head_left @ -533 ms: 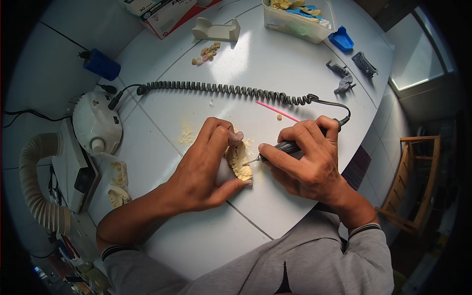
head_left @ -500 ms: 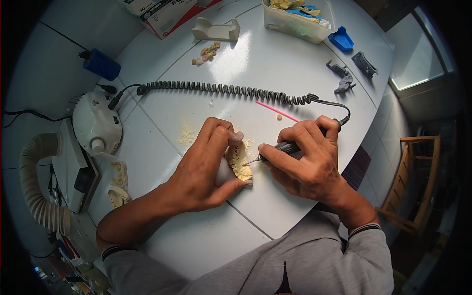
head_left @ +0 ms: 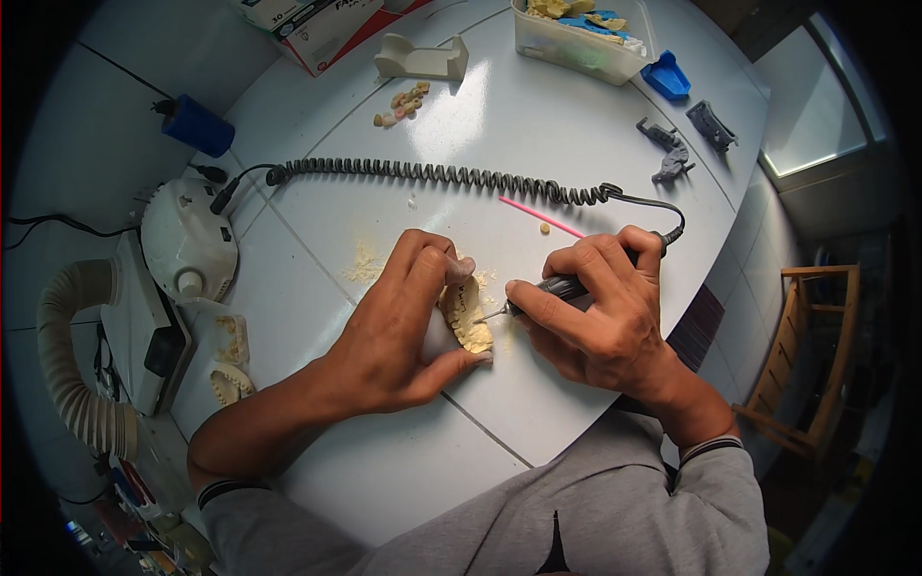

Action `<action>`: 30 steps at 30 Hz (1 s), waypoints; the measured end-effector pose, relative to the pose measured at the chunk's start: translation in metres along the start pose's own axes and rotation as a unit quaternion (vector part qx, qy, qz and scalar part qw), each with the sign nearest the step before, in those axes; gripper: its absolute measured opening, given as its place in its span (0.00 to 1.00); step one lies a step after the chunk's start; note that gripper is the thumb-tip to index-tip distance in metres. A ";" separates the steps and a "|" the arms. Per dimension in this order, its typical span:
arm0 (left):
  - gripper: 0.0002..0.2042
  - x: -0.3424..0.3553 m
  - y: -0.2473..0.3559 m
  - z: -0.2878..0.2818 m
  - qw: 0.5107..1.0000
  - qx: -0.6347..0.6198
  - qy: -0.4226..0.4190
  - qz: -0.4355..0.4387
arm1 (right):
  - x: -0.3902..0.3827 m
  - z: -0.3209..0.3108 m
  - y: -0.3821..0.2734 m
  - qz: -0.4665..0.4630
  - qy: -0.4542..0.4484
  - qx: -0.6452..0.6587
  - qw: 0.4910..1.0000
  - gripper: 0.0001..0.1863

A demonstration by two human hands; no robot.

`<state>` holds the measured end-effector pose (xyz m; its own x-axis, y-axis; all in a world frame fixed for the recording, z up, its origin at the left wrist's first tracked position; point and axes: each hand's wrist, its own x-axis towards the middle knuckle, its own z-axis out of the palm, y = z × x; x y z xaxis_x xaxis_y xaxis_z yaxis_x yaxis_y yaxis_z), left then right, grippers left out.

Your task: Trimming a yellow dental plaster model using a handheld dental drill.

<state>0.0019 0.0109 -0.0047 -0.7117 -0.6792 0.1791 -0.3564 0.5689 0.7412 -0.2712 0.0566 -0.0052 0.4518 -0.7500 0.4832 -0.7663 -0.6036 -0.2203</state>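
My left hand (head_left: 394,322) grips a pale yellow plaster dental model (head_left: 468,317) between its thumb at the near end and its fingers at the far end. Handwriting marks the model's face, and a row of teeth shows along it. In my right hand (head_left: 605,317) is a black dental handpiece (head_left: 562,287), held like a pen. Its thin metal bur (head_left: 493,314) reaches the side of the model; whether it touches or just hovers I cannot tell. Yellow plaster dust (head_left: 365,263) lies on the white table around the hands.
A coiled black cord (head_left: 432,173) runs across the table to a white motor unit (head_left: 190,240). Beyond it are a pink stick (head_left: 540,217), a plastic tub of plaster scraps (head_left: 581,48) and grey articulator parts (head_left: 669,152). Another dental model (head_left: 230,384) sits at left beside a suction hose (head_left: 67,326).
Almost nothing differs. Both hands, the dental model and the handpiece keep their places.
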 end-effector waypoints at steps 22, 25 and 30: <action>0.40 0.000 -0.002 0.001 1.000 -0.005 0.003 0.005 | 0.000 -0.004 -0.001 0.004 -0.022 -0.001 1.000 0.17; 0.40 -0.001 -0.002 0.001 1.000 -0.005 0.004 0.005 | 0.000 -0.003 -0.001 0.004 -0.020 -0.001 1.000 0.17; 0.41 0.000 -0.001 0.001 1.000 -0.003 0.006 0.001 | 0.000 -0.004 0.000 0.003 -0.020 -0.001 1.000 0.18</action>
<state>0.0020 0.0110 -0.0067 -0.7055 -0.6833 0.1881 -0.3512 0.5676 0.7446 -0.2727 0.0575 -0.0020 0.4654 -0.7639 0.4470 -0.7698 -0.5986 -0.2216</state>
